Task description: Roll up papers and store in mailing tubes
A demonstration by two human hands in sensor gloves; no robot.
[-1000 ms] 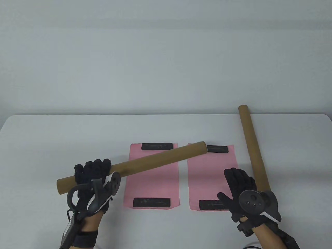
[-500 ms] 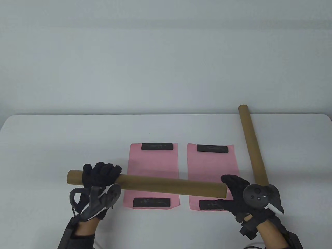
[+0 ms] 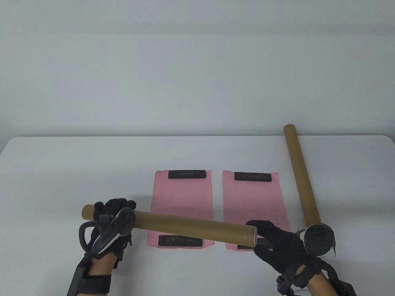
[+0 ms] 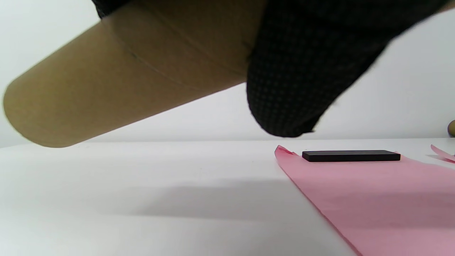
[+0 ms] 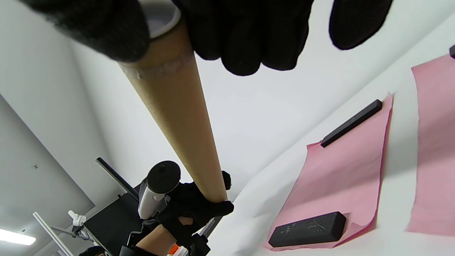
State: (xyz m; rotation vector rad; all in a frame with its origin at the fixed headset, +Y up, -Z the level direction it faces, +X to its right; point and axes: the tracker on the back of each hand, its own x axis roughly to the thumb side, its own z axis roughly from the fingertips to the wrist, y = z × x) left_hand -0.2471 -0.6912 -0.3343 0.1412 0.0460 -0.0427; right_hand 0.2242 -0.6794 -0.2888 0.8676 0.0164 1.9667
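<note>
A brown mailing tube point(image 3: 185, 223) is held level above the table's front. My left hand point(image 3: 115, 207) grips it near its left end. My right hand point(image 3: 262, 236) grips its right end, where a white cap point(image 3: 255, 236) shows. In the right wrist view my fingers point(image 5: 241, 35) wrap that capped end point(image 5: 160, 17) of the tube point(image 5: 181, 121). In the left wrist view the tube point(image 4: 106, 78) sits under my gloved fingers point(image 4: 302, 71). Two pink papers point(image 3: 182, 200) point(image 3: 253, 200) lie flat below the tube.
A second brown tube point(image 3: 301, 175) lies at the right, its far end past the table's back edge. Black bar weights point(image 3: 187, 174) point(image 3: 252, 176) point(image 3: 180, 241) hold the paper ends down; the front right one is partly hidden. The white table point(image 3: 77, 169) spreads left.
My left hand has swung the tube from a slant over the papers to nearly level at the front. My right hand has left the table and taken the tube's right end.
</note>
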